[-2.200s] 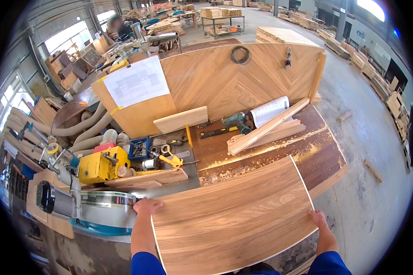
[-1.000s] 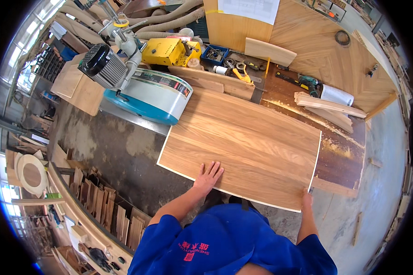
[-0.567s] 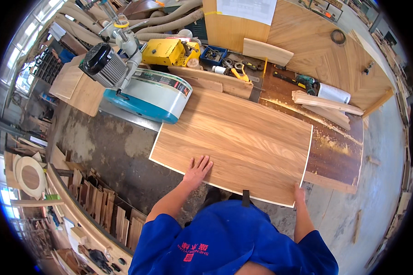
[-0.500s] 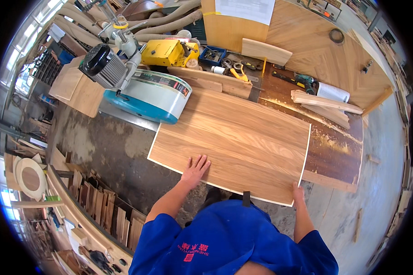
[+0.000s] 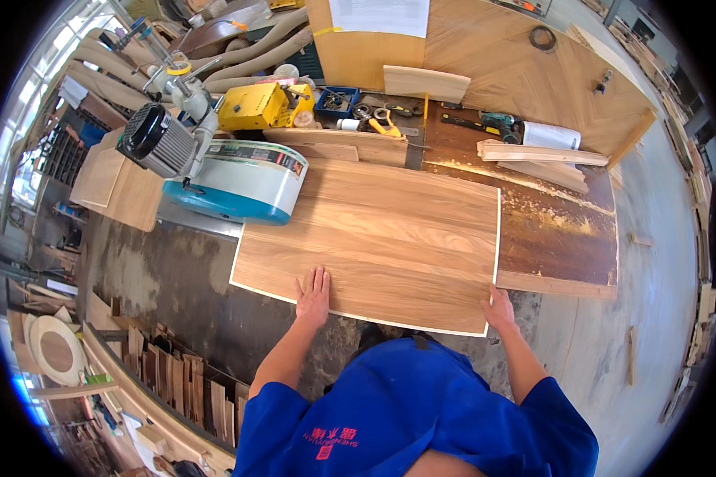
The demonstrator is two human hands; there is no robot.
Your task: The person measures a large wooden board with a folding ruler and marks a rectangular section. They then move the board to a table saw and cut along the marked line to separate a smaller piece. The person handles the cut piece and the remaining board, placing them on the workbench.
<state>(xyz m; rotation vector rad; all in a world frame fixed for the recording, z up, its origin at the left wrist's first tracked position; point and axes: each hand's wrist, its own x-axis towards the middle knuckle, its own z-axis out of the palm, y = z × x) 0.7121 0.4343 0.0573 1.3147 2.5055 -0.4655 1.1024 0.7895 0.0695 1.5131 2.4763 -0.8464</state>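
A wide rectangular wood-grain panel (image 5: 374,246) with pale edging lies in front of me, its near edge towards my body. My left hand (image 5: 314,298) rests flat on top near that edge, fingers stretched out. At the near right corner my right hand (image 5: 499,308) grips the pale side edge; its fingers are partly hidden. Over the panel's far left corner reaches the rounded white-and-teal housing of a machine (image 5: 254,183), with a grey motor (image 5: 157,139) above.
Behind the panel lie wooden strips, a yellow metal box (image 5: 252,106), a blue tool bin (image 5: 336,101) and a cordless drill (image 5: 501,126). Sawdust covers the brown bench (image 5: 561,238) at right. Offcuts (image 5: 171,374) stand in a rack at lower left.
The whole view has shifted and turned slightly. Against the bench, the panel has slid a little to the left, with both hands still on it.
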